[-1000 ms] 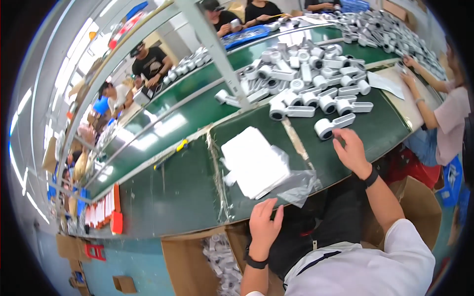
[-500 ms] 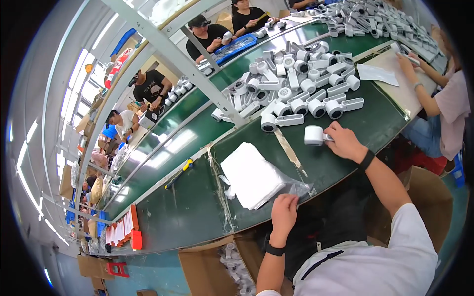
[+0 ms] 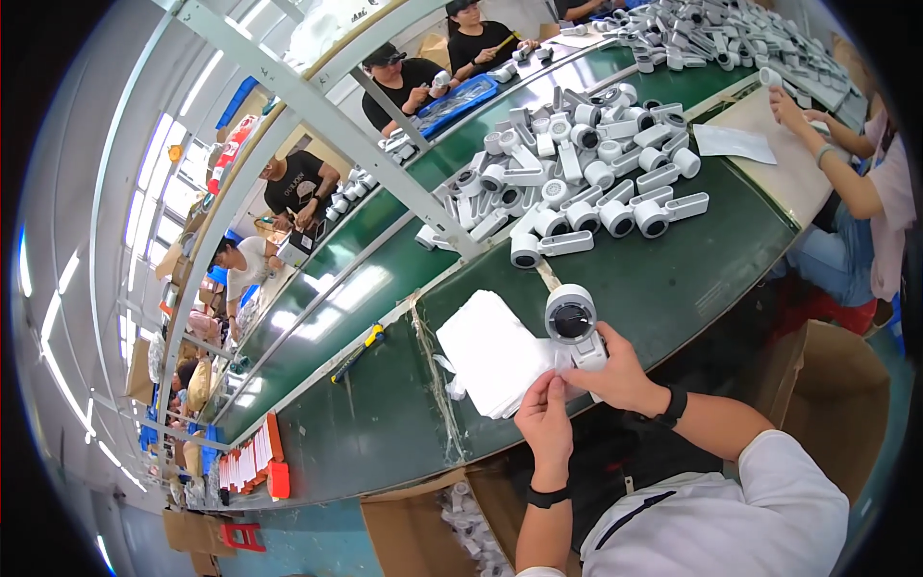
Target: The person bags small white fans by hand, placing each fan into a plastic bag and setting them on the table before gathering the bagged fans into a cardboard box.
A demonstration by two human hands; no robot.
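My right hand (image 3: 623, 373) is closed around the handle of a white handheld device (image 3: 571, 317), its round head raised and the dark circular face showing. Close beside it, my left hand (image 3: 545, 423) pinches the corner of a thin clear plastic bag at the edge of a stack of white bags (image 3: 488, 354). The stack lies flat on the green worktable (image 3: 365, 418). Farther up the table, a large heap of similar white devices (image 3: 586, 163) is piled, with some set along its near edge.
A yellow-and-black cutter (image 3: 358, 352) lies left of the bags. Cardboard boxes (image 3: 413, 529) stand below the table edge. A metal frame post (image 3: 385, 178) crosses in front of the heap. At right, a co-worker's hands (image 3: 790, 111) hold a device; other people work across the line.
My right hand has brought the device left and toward me, turning its dark face up into view. My left hand remains at the bag's edge, now close to my right hand.
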